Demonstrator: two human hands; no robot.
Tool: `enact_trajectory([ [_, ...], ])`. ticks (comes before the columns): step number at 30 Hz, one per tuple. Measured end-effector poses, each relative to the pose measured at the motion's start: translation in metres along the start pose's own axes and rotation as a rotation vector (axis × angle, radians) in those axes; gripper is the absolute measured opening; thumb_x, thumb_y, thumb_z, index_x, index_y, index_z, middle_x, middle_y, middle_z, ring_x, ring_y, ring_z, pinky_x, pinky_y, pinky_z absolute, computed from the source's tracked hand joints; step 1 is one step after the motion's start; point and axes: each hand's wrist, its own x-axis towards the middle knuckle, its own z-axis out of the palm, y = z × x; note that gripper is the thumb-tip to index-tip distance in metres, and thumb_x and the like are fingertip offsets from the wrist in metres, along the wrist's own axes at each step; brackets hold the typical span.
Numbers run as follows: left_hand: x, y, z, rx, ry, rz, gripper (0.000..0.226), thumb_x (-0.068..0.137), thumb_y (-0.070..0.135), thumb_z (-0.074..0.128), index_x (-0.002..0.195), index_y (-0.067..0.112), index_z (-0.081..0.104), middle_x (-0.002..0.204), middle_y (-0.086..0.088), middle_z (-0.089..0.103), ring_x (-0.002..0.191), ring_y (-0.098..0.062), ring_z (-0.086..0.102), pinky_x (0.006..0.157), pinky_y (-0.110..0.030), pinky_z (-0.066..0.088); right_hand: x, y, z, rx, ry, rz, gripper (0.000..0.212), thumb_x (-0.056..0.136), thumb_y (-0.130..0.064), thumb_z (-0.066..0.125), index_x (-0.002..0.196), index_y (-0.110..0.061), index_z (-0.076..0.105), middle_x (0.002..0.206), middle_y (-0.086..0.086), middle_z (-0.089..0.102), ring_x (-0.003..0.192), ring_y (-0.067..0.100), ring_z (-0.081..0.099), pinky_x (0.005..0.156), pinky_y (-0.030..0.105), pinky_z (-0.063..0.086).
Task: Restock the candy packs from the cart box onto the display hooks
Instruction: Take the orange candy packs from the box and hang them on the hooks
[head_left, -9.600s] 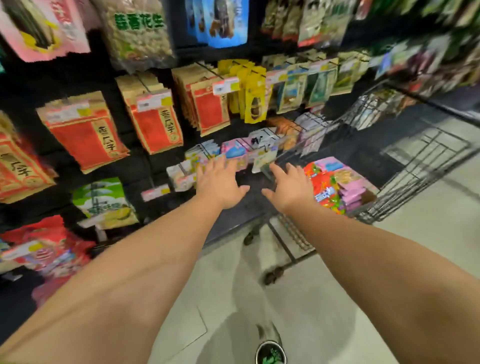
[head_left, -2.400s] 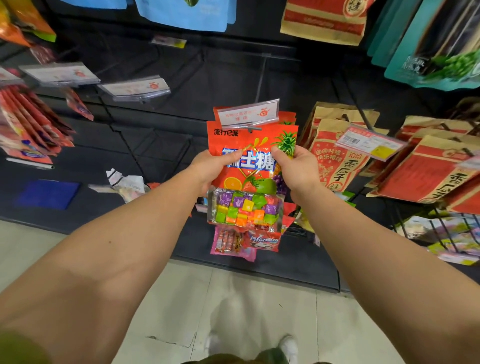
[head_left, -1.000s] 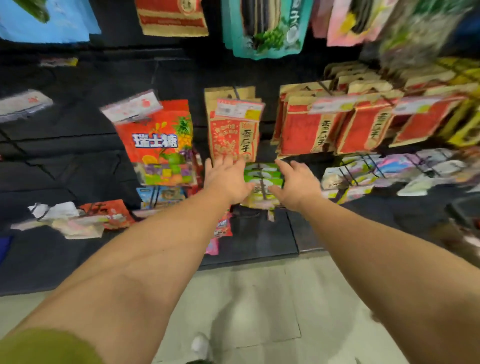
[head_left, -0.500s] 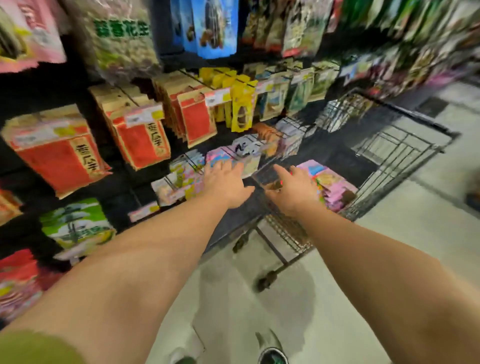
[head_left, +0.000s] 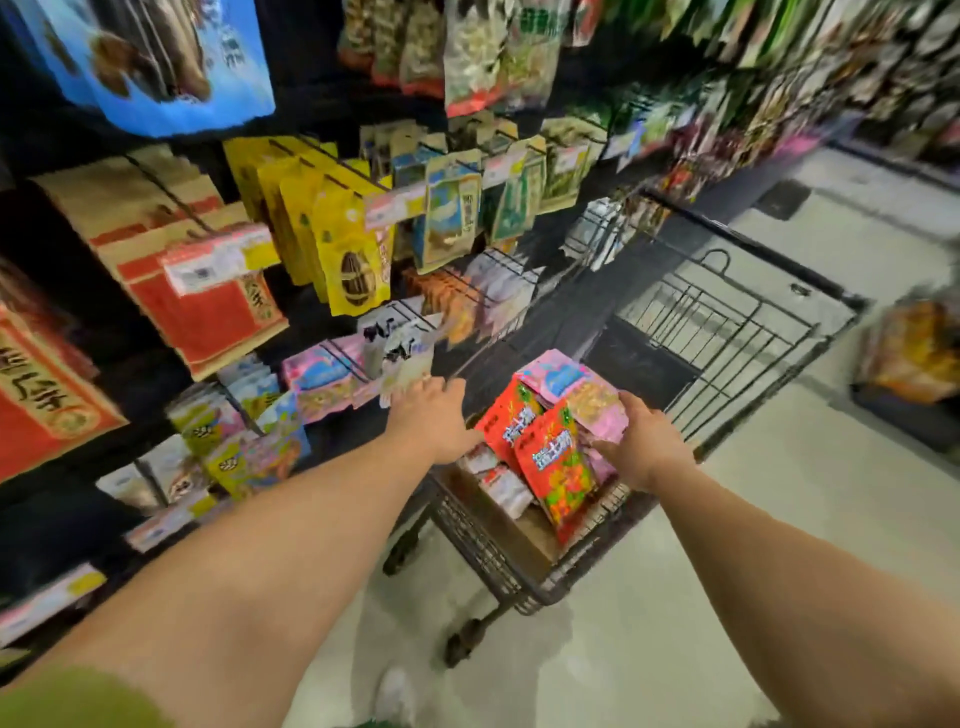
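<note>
Head view: right hand (head_left: 641, 448) grasping red candy packs (head_left: 550, 462) at right edge of box (head_left: 524, 525) in cart (head_left: 727, 332), left hand (head_left: 434, 418) released, fingers straight, hovering at box's left edge below hooks (head_left: 395, 322).

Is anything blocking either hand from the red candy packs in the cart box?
Nothing visible does. The red candy packs stand exposed in the brown cardboard box; the right hand is already at the pink packs beside them, and the left hand hovers beside them.
</note>
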Motion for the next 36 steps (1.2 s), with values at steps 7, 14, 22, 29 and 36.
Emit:
enact_trajectory([
  [7, 0.082, 0.018, 0.042, -0.07, -0.127, -0.034, 0.089, 0.084, 0.066, 0.061, 0.154, 0.022, 0.027, 0.158, -0.008, 0.036, 0.145, -0.031, 0.032, 0.118, -0.048, 0.026, 0.094, 0.025, 0.033, 0.081, -0.194, 0.059, 0.092, 0.083, -0.04, 0.074, 0.155, -0.03, 0.018, 0.142, 0.014, 0.049, 0.113, 0.034, 0.06, 0.089, 0.048, 0.055],
  [14, 0.13, 0.045, 0.106, -0.256, -0.184, -0.261, 0.083, 0.083, 0.059, 0.067, 0.15, 0.023, 0.035, 0.151, -0.009, 0.045, 0.138, -0.033, 0.042, 0.111, -0.041, 0.038, 0.205, 0.058, 0.076, 0.078, -0.411, -0.051, 0.075, 0.086, -0.021, 0.073, 0.149, -0.017, 0.031, 0.138, 0.014, 0.054, 0.115, 0.032, 0.06, 0.1, 0.047, 0.05],
  [22, 0.146, 0.096, 0.183, -0.587, -0.302, -0.627, 0.087, 0.075, 0.049, 0.08, 0.147, 0.019, 0.042, 0.14, -0.013, 0.057, 0.127, -0.036, 0.055, 0.102, -0.041, 0.048, 0.312, 0.077, 0.12, 0.026, -0.596, -0.106, 0.086, 0.086, -0.02, 0.074, 0.155, -0.015, 0.022, 0.147, 0.015, 0.048, 0.131, 0.032, 0.05, 0.103, 0.04, 0.042],
  [29, 0.159, 0.114, 0.228, -0.862, -0.293, -0.813, 0.085, 0.08, 0.036, 0.081, 0.151, 0.017, 0.037, 0.141, -0.008, 0.054, 0.129, -0.031, 0.055, 0.109, -0.039, 0.043, 0.355, 0.076, 0.177, 0.133, -0.65, -0.164, 0.079, 0.083, -0.022, 0.078, 0.149, -0.015, 0.035, 0.137, 0.006, 0.058, 0.127, 0.027, 0.055, 0.106, 0.038, 0.044],
  [36, 0.167, 0.13, 0.241, -1.13, -0.188, -0.945, 0.07, 0.075, 0.037, 0.086, 0.134, 0.019, 0.052, 0.116, 0.006, 0.056, 0.111, -0.014, 0.056, 0.099, -0.028, 0.043, 0.338, 0.07, 0.17, 0.08, -0.742, -0.331, 0.045, 0.098, -0.046, 0.053, 0.108, -0.003, 0.062, 0.095, 0.013, 0.066, 0.094, 0.03, 0.064, 0.078, 0.035, 0.049],
])
